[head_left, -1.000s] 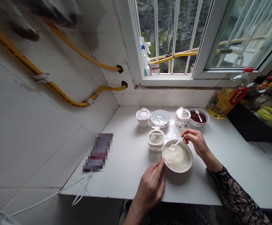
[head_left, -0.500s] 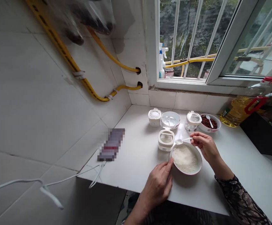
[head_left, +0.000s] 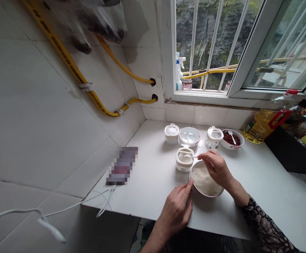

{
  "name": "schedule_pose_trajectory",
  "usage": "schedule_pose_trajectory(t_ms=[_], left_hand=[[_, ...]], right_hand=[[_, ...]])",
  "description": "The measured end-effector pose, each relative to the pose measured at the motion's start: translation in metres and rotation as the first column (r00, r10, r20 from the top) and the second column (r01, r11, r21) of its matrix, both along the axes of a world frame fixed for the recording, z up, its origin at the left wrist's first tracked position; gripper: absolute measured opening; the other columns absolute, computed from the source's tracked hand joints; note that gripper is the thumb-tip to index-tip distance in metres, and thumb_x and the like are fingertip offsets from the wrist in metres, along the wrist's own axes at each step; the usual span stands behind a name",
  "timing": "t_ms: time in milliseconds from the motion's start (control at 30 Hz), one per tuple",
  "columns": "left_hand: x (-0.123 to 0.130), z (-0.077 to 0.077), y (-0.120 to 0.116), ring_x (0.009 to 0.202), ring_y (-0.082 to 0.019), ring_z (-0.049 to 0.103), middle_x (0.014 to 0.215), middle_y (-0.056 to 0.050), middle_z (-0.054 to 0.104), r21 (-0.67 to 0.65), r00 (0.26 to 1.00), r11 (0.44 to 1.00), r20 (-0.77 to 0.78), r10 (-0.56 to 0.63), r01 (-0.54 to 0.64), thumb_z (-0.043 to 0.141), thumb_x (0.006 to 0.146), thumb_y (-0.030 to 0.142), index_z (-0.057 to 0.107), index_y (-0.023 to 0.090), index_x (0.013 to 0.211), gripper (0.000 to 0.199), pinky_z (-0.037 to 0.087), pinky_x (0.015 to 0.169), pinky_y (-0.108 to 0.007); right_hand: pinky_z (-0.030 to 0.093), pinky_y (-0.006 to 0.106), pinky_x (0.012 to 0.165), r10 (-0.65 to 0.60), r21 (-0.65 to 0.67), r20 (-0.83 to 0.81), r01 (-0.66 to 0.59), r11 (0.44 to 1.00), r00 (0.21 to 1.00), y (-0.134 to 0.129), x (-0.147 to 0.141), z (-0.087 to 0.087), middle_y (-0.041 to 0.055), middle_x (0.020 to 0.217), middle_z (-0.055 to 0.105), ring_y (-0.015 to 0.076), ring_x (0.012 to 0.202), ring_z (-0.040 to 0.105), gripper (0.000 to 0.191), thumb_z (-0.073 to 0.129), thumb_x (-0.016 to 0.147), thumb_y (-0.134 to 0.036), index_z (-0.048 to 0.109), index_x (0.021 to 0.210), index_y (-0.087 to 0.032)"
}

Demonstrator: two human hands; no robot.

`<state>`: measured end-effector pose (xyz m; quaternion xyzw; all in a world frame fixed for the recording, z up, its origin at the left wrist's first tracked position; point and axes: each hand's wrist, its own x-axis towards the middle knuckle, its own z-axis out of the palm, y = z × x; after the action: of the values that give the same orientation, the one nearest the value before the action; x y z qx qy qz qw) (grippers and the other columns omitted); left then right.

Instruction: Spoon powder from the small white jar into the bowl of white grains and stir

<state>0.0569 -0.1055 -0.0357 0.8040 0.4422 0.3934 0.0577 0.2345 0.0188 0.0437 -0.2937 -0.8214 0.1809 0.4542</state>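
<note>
Head view: right hand point(head_left: 217, 168) pinches the small white plastic spoon point(head_left: 194, 157) by its handle end, fingertips closed. Spoon's long axis runs leftward from the grip, roughly level, its tip at the mouth of the square white-lidded jar point(head_left: 184, 167). Left hand point(head_left: 175, 209), loosely curled, touches the round white ceramic bowl point(head_left: 208, 196); firmness of hold unclear. Versus 0.5 s ago: spoon tip shifted from bowl's rim to jar.

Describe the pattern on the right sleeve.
The right sleeve is black and lace-like, with a leafy or floral pattern; best seen in the head view.
</note>
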Motion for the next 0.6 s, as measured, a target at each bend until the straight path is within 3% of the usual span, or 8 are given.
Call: schedule_pose_trajectory(t_ms=[67, 133, 267, 400, 600], left_hand=[[0.0, -0.001, 0.0, 0.108, -0.028, 0.066, 0.121, -0.016, 0.07, -0.008, 1.0, 1.0, 0.009, -0.003, 0.003, 0.046, 0.095, 0.009, 0.014, 0.012, 0.161, 0.074, 0.059, 0.091, -0.043], [0.0, -0.001, 0.0, 0.108, -0.028, 0.065, 0.121, -0.016, 0.07, -0.016, 1.0, 1.0, 0.016, -0.01, 0.01, 0.046, 0.095, 0.009, 0.013, 0.013, 0.161, 0.074, 0.059, 0.091, -0.043], [-0.001, -0.002, 0.0, 0.107, -0.028, 0.066, 0.12, -0.015, 0.07, -0.022, 1.0, 1.0, 0.025, -0.009, 0.01, 0.045, 0.095, 0.008, 0.014, 0.014, 0.161, 0.074, 0.06, 0.091, -0.042], [-0.001, -0.002, -0.001, 0.107, -0.028, 0.066, 0.121, -0.016, 0.069, -0.023, 1.0, 1.0, 0.027, 0.007, -0.006, 0.045, 0.095, 0.009, 0.015, 0.016, 0.161, 0.073, 0.06, 0.089, -0.041], [-0.001, -0.002, -0.001, 0.107, -0.027, 0.067, 0.12, -0.016, 0.069, -0.02, 1.0, 1.0, 0.029, 0.006, -0.006, 0.046, 0.096, 0.009, 0.015, 0.016, 0.161, 0.073, 0.06, 0.089, -0.04]], right_hand=[[0.052, 0.036, 0.073, 0.028, 0.127, 0.061, -0.036, 0.991, 0.998, 0.0, 0.001, 0.001, 0.0055, 0.08, 0.075, 0.0209, 0.075, 0.066, 0.023, 0.05, 0.096, -0.013, 0.07, 0.093, -0.023], [0.052, 0.035, 0.073, 0.001, 0.143, 0.012, -0.002, 0.99, 1.0, -0.001, 0.004, 0.005, 0.0044, 0.081, 0.075, 0.0202, 0.074, 0.067, 0.02, 0.052, 0.095, -0.012, 0.069, 0.096, -0.022], [0.051, 0.03, 0.065, -0.129, -0.013, -0.12, 0.129, 0.992, 0.984, 0.001, 0.019, 0.012, 0.0008, 0.071, 0.07, 0.0178, 0.065, 0.065, 0.014, 0.056, 0.09, -0.013, 0.068, 0.088, -0.021], [0.048, 0.028, 0.057, -0.203, -0.12, -0.075, 0.193, 0.974, 0.976, 0.005, 0.03, 0.009, 0.0006, 0.066, 0.067, 0.0161, 0.057, 0.06, 0.016, 0.052, 0.081, -0.014, 0.065, 0.075, -0.02], [0.046, 0.029, 0.063, -0.144, -0.153, 0.065, 0.152, 0.976, 0.988, 0.003, 0.024, -0.001, 0.0025, 0.066, 0.07, 0.0175, 0.062, 0.062, 0.017, 0.052, 0.078, -0.016, 0.067, 0.071, -0.02]])
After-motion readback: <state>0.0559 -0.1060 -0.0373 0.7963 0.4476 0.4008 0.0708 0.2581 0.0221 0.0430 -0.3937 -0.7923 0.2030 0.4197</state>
